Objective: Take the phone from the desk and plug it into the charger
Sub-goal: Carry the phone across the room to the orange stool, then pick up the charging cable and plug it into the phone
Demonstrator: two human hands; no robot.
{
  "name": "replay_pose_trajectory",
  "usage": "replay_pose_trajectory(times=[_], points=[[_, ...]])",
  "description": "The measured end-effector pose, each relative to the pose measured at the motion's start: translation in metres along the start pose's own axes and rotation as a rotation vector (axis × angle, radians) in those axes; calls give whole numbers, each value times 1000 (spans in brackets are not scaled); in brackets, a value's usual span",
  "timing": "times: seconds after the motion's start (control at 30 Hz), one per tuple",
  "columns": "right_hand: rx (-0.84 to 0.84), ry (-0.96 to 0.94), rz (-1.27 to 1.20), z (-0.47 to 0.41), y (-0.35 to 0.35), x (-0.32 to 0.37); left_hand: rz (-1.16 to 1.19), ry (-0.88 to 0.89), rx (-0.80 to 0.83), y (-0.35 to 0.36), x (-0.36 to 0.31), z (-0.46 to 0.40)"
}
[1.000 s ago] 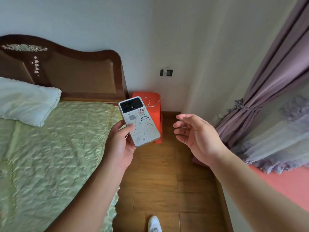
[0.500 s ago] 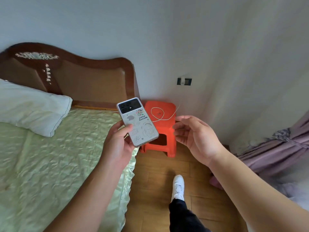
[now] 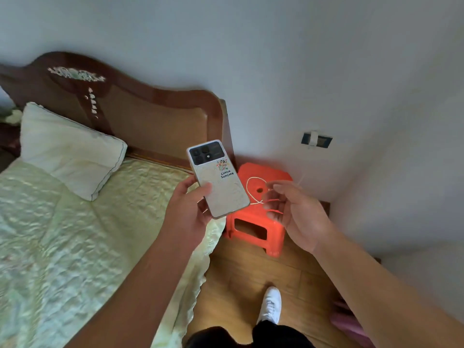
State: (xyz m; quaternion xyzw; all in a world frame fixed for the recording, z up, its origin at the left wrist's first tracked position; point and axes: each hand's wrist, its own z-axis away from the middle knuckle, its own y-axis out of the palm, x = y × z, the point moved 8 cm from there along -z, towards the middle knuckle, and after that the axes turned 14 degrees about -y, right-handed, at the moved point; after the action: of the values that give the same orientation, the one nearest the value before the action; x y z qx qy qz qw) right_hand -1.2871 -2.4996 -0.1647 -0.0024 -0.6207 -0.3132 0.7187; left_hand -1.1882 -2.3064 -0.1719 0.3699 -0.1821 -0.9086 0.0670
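Your left hand (image 3: 187,214) holds the phone (image 3: 218,178), thumb pressed on its back and fingers wrapped behind its lower part. It shows you its back: a pale case covered in faint doodles, a small cartoon sticker with handwritten lettering near the top right, and a dark camera block across the upper end. Its long axis runs up and away from your left hand, leaning slightly to the left, camera end farthest from you and the lower end nearest your palm. Your right hand (image 3: 295,212) is open and holds nothing, fingers loosely curled, just right of the phone and not touching it. Beyond its fingertips a white charger cable (image 3: 253,189) lies looped on the orange stool (image 3: 258,222), and higher on the wall, past that hand, sits the socket (image 3: 316,140) with a white plug. The bed (image 3: 75,234) stretches to the left of your left hand. Compared with half a second ago, the stool and cable sit closer under your right hand, and the phone appears larger, its camera block more clearly seen.
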Motion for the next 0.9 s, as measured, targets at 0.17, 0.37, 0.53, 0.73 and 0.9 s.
replay_pose_trajectory(times=[0.17, 0.37, 0.53, 0.73, 0.9], points=[[-3, 64, -13, -35, 8, -8, 22, 18, -45, 1, -23, -28], [-15, 31, -30, -68, 10, -20, 22, -4, -45, 0, -34, -66], [-43, 50, -34, -105, 2, -56, 14, -18, -42, -9, -26, -113], [-78, 45, -28, -157, -24, -130, 36, -58, -64, -41, 15, -197], [-81, 24, -7, -212, -51, -209, 52, -47, -58, -74, 61, -286]])
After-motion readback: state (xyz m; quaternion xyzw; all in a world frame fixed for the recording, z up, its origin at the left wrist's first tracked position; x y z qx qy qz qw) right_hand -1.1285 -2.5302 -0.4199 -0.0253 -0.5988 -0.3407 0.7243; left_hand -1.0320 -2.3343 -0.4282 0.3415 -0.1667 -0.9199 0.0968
